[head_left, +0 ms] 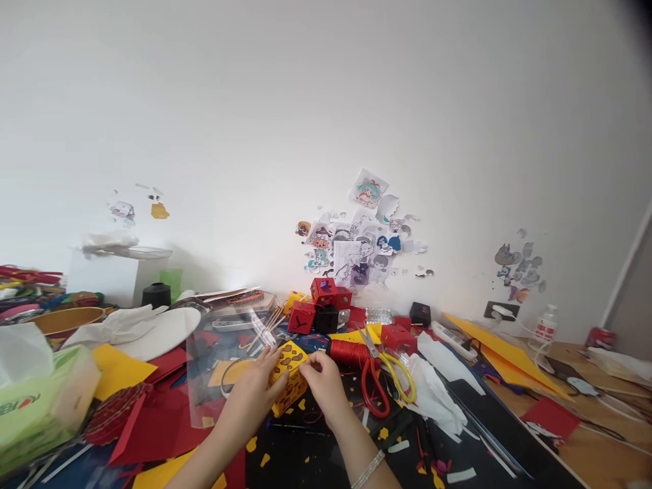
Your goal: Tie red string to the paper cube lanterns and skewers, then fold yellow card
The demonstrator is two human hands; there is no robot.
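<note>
Yellow spotted paper box (288, 377) gripped by L hand (253, 394) & R hand (322, 382), both closed on it. Step: folding/assembly w/ fingertips; next likely needs a steady pinch.

Matt yellow paper box (288, 377), glossy red-handled metal scissors (374, 380), clear plastic sheet (224, 353).
</note>
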